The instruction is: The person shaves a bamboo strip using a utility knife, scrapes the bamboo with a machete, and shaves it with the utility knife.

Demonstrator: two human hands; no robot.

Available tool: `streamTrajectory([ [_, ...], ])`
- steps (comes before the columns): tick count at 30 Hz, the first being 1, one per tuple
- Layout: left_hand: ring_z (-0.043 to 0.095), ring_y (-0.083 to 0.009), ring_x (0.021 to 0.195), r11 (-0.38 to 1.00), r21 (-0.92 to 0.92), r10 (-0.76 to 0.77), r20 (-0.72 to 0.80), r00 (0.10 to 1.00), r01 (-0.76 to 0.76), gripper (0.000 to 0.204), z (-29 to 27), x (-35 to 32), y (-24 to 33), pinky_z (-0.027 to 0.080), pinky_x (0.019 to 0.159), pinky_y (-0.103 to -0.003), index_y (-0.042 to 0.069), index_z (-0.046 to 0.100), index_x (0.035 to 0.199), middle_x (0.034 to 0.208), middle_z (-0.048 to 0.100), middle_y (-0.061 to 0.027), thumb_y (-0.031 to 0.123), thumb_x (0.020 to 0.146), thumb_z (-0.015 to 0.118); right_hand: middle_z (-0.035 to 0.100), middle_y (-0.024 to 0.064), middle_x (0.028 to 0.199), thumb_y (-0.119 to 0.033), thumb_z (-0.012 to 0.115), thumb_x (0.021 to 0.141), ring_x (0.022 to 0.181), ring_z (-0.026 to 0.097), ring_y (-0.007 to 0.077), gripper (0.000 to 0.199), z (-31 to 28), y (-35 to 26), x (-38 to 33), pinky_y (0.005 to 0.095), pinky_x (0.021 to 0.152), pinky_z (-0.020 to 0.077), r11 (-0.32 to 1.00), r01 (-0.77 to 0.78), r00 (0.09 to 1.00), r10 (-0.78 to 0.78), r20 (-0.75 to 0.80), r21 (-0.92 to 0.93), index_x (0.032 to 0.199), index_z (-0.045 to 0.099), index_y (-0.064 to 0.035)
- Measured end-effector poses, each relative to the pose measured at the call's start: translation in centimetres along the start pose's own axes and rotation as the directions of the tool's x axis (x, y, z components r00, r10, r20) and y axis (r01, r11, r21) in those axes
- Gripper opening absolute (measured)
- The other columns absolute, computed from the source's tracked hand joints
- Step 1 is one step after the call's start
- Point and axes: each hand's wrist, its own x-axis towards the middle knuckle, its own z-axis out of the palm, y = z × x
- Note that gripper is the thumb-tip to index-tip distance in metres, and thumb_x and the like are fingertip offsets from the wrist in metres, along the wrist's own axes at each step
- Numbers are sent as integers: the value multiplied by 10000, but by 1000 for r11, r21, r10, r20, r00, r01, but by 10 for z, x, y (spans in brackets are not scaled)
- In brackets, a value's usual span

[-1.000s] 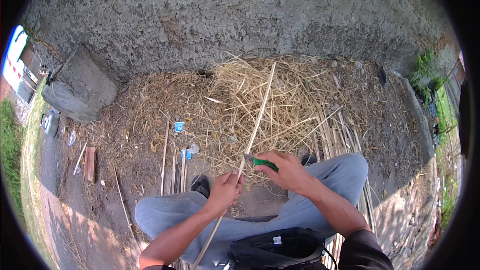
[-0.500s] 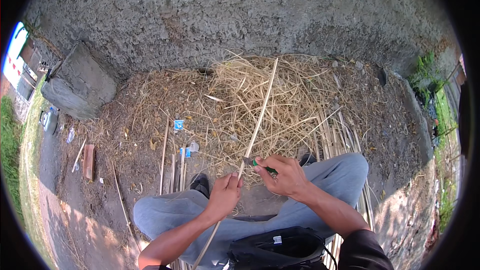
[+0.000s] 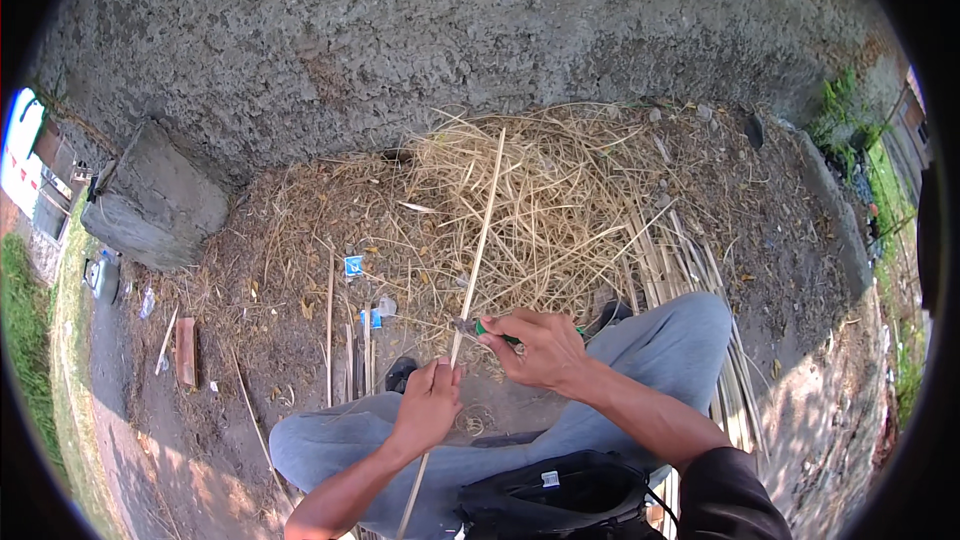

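A long, thin pale strip, bamboo by its look, [image 3: 482,240] runs from the shavings pile down between my knees. My left hand [image 3: 428,405] is closed round it at about its middle. Just above, my right hand [image 3: 540,348] grips a green-handled knife [image 3: 484,329]. Its short dark blade lies against the strip, a little beyond my left fingers. Most of the handle is hidden in my right fist. Beyond my hands spreads a tangled heap of straw-coloured shavings [image 3: 545,210].
More pale strips [image 3: 668,260] lie by my right knee. Blue packets [image 3: 371,319] and a reddish-brown block [image 3: 186,351] rest on the littered ground to the left. A rough grey wall [image 3: 450,30] rises ahead, with a concrete block [image 3: 165,195] at its left. A black bag [image 3: 560,500] lies at my lap.
Both hands have shifted slightly left, carrying the strip and the knife. The strip's far end has swung left and stands more upright in view. The whole view has tilted a little.
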Motion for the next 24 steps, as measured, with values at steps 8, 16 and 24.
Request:
streamTrajectory([
  [8, 288, -68, 474, 994, 99, 43, 109, 993, -54, 338, 4, -9, -16, 268, 431, -258, 60, 466, 862, 599, 338, 35, 307, 1063, 352, 734, 101, 851, -191, 725, 846, 605, 675, 289, 145, -21, 29, 23, 352, 502, 508, 970, -243, 970, 243, 4, 5, 855, 705, -47],
  [16, 400, -92, 522, 989, 138, -64, 92, 994, 51, 401, -7, -14, -22, 381, 495, -291, 26, 497, 834, 616, 425, 2, 320, 1064, 350, 732, 128, 893, -212, 703, 863, 702, 701, 311, 155, -11, 41, 16, 389, 587, 538, 974, -216, 975, 212, -60, -66, 865, 701, -57],
  [24, 430, -76, 527, 961, 275, -68, 157, 985, 23, 363, -41, -58, -73, 387, 491, -256, 24, 510, 848, 621, 450, 2, 281, 1068, 379, 635, 131, 621, -301, 649, 903, 537, 603, 303, 218, -60, 112, 30, 439, 575, 483, 829, -552, 833, 541, -115, -94, 931, 721, -97],
])
